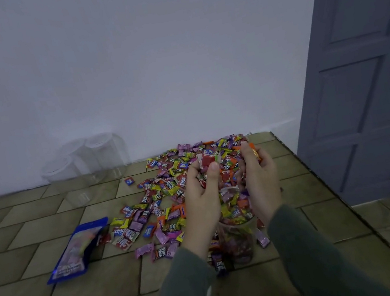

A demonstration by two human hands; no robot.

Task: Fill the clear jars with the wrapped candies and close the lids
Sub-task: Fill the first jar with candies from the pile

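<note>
The left hand (203, 193) and the right hand (258, 175) are hovering side by side above a clear jar (236, 242) that is standing upright on the tiled bench (84, 292), close to the person. Both hands are cupped with fingers curled: the left hand is gripping a clump of wrapped candies, a red one showing by the thumb, and the right hand is holding a few more, with an orange wrapper showing at its fingertips. The jar is sitting between the two wrists and is already filled almost to its rim with mixed wrappers (its lid is not showing anywhere).

Behind the hands, the loose pile of wrapped candies (170, 191) is spreading over the bench from the wall toward the jar, in purple, yellow, red, orange and blue. One small blue candy (129, 181) is lying apart, just left of the pile. A blue candy bag (76, 249) is lying flat to the left of the pile, its open end pointing toward the sweets.

Three empty clear jars (87, 164) are standing together at the back left against the white wall (148, 64), well apart from the hands. A grey panelled door (364, 78) is standing beyond the bench's right edge. Grey-green sleeves (320, 256) are covering both forearms.
</note>
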